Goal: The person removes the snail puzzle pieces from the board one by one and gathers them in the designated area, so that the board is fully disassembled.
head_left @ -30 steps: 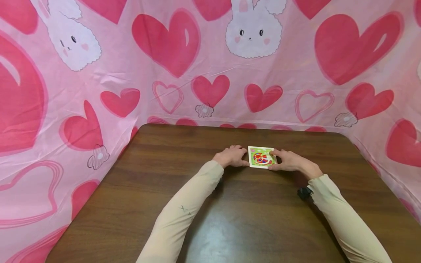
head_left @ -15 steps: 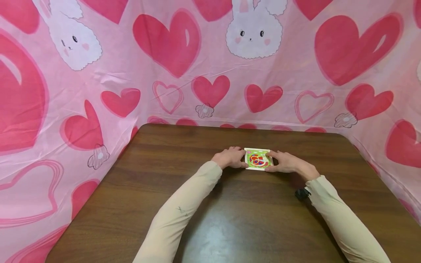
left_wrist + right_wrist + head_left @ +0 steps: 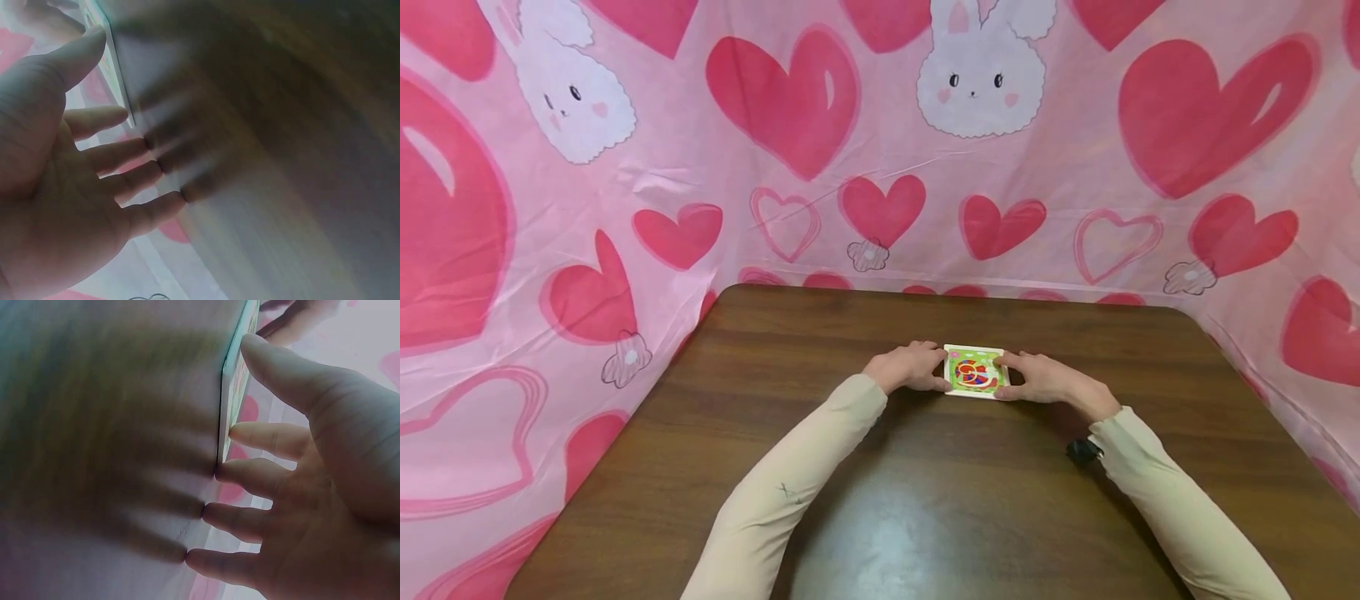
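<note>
In the head view, a small square board [image 3: 973,372] lies flat on the brown table [image 3: 850,467], toward the far side. It has a white edge and a green picture with a red and blue swirl. The left hand [image 3: 908,367] is at its left side, and the right hand [image 3: 1043,377] is at its right side, so the board sits between them. The right hand's thumb and pointer finger reach over its edge. Both arms wear cream sleeves [image 3: 793,471], and a black thing [image 3: 1082,451] sticks out under the right wrist. Behind the table hangs a pink cloth [image 3: 1052,158] with red hearts and white bunnies [image 3: 981,92].

In the left wrist view, the left hand's fingers are spread and nearly straight. The thumb [image 3: 81,56] and pointer finger are at the board's edge, and the other fingertips touch the table. Dark shadows stretch from them.

In the right wrist view, the right hand's fingers are spread and nearly straight too. Its thumb [image 3: 284,369] and pointer finger [image 3: 269,437] touch the board, and the last two fingertips rest on the table. Part of the left hand shows past the board.
</note>
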The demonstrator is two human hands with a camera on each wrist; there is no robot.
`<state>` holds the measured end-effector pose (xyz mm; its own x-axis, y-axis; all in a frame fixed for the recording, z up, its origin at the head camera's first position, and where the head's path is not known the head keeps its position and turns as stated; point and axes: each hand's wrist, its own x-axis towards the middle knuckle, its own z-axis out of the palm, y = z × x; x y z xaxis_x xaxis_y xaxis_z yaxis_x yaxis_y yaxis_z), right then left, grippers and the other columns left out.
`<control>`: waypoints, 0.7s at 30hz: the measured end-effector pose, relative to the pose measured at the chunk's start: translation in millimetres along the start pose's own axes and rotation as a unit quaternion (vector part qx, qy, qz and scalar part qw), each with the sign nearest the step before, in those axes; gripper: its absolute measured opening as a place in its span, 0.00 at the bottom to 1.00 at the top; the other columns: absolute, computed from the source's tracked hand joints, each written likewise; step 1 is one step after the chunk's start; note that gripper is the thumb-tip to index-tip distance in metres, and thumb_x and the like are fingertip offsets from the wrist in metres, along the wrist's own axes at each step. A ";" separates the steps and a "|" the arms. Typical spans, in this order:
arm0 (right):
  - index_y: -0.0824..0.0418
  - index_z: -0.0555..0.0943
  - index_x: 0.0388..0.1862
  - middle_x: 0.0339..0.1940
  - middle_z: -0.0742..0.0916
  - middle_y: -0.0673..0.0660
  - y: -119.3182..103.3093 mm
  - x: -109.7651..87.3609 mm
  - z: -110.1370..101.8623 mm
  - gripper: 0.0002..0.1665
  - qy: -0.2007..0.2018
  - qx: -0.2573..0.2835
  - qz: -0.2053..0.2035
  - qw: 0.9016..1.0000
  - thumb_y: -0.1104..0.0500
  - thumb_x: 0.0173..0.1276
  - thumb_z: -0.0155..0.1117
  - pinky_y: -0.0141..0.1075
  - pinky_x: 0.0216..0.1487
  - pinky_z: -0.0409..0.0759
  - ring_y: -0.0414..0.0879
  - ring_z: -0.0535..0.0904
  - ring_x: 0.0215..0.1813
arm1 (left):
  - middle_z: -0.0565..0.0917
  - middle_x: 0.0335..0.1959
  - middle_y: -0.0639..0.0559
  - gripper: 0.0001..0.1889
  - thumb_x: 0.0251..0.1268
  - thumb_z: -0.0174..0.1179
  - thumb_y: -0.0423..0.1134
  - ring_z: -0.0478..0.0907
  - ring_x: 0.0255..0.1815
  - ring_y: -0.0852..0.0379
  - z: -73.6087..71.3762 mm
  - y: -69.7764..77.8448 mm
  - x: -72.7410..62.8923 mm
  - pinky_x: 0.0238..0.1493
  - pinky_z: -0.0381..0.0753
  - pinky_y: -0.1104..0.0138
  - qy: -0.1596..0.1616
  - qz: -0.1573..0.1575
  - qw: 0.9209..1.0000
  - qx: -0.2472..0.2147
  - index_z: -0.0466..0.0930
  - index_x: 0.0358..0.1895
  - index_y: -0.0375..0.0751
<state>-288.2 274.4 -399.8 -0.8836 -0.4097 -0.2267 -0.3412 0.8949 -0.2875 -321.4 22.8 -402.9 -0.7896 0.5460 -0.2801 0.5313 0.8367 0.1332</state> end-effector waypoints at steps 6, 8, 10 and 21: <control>0.62 0.69 0.70 0.67 0.74 0.73 -8.2 3.2 2.5 0.45 0.009 -0.008 -0.019 1.000 0.36 0.63 0.65 0.64 0.64 0.67 0.71 0.69 0.67 | 0.60 0.77 0.48 0.39 0.65 0.56 0.63 0.57 0.77 0.48 1.0 -6.9 -6.5 0.73 0.63 0.52 0.000 0.002 1.000 0.004 0.60 0.75 0.50; 0.62 0.69 0.69 0.67 0.75 0.73 -11.2 4.5 3.3 0.44 0.009 -0.007 -0.024 1.000 0.36 0.64 0.64 0.64 0.64 0.67 0.71 0.69 0.67 | 0.61 0.77 0.48 0.38 0.66 0.56 0.63 0.59 0.77 0.47 0.4 -8.9 -9.4 0.73 0.64 0.53 -0.001 0.004 1.000 0.010 0.61 0.75 0.50; 0.61 0.69 0.70 0.66 0.75 0.71 -14.3 5.6 4.3 0.44 0.007 -0.005 -0.025 1.000 0.36 0.64 0.64 0.63 0.65 0.67 0.70 0.69 0.67 | 0.61 0.77 0.48 0.38 0.66 0.57 0.62 0.59 0.76 0.47 0.0 -10.7 -12.2 0.72 0.64 0.53 -0.002 0.005 1.000 0.012 0.61 0.74 0.49; 0.61 0.67 0.72 0.71 0.72 0.70 -26.4 9.7 7.6 0.45 0.001 -0.007 -0.033 0.999 0.36 0.65 0.63 0.64 0.66 0.64 0.72 0.63 0.72 | 0.60 0.77 0.47 0.39 0.65 0.56 0.63 0.58 0.77 0.48 3.1 -21.7 -25.6 0.73 0.63 0.53 -0.003 -0.004 1.000 0.008 0.61 0.75 0.49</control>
<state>-285.4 245.5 -401.5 -0.8595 -0.4677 -0.2061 -0.4033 0.8683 -0.2888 -311.7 -9.5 -401.6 -0.7920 0.5393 -0.2862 0.5299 0.8400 0.1166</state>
